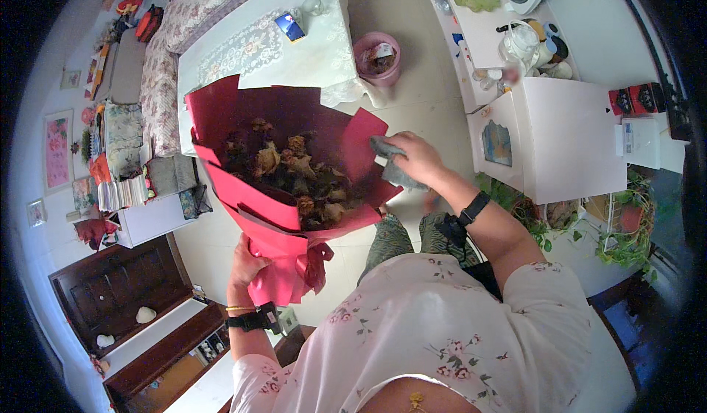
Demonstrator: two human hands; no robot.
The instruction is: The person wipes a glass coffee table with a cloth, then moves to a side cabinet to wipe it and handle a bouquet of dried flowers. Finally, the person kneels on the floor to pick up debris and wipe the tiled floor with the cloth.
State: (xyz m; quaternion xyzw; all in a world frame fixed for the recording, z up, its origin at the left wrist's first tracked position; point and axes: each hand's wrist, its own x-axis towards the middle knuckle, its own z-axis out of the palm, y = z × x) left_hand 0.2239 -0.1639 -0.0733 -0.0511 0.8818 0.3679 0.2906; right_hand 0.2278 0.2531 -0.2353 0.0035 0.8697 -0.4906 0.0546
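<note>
A large bouquet of dried flowers (298,164) in stiff red wrapping paper (259,203) tilts up in front of me. My left hand (247,264) grips the narrow lower part of the wrapping, beside a dark red ribbon bow (316,266). In my right hand (414,159) is a bunched grey cloth (406,175), held at the right edge of the paper. Its upper end touches or nearly touches a raised flap; I cannot tell which. The stems and the palm side of my left hand are hidden.
Beyond the bouquet stands a table with a white lace cloth (326,43), bearing a phone (290,27) and a glass (312,7). A pink bin (393,76) with waste stands at its corner. White cabinets (574,136) and potted plants (629,219) line the right; a floral sofa (160,98) is left.
</note>
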